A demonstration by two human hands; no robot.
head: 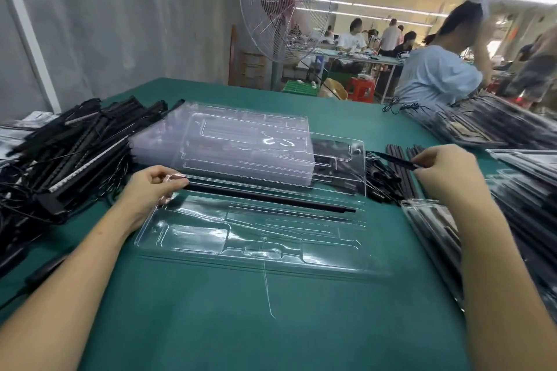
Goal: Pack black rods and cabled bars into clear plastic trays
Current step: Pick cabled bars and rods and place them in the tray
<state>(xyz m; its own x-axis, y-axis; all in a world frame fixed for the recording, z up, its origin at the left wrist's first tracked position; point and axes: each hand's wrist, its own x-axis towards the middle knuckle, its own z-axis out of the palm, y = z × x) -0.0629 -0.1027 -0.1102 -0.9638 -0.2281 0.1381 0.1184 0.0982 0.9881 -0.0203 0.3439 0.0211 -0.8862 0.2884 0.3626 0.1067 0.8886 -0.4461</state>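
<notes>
While the clear tray (193, 235) lies crosswise on the green table (211, 325), one black rod (271, 197) runs left-to-right along its far channel, its left end pinched by the left hand (150, 187). Off the tray's right edge, the right hand (443, 169) pinches a second rod (391, 159), probably next in.

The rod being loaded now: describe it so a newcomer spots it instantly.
On the green table, find the clear tray nearest the person. A long black rod lies along its far edge, its left end gripped by the left hand. Only it rests on that tray; the right hand pinches a second rod at the loose pile.
</notes>
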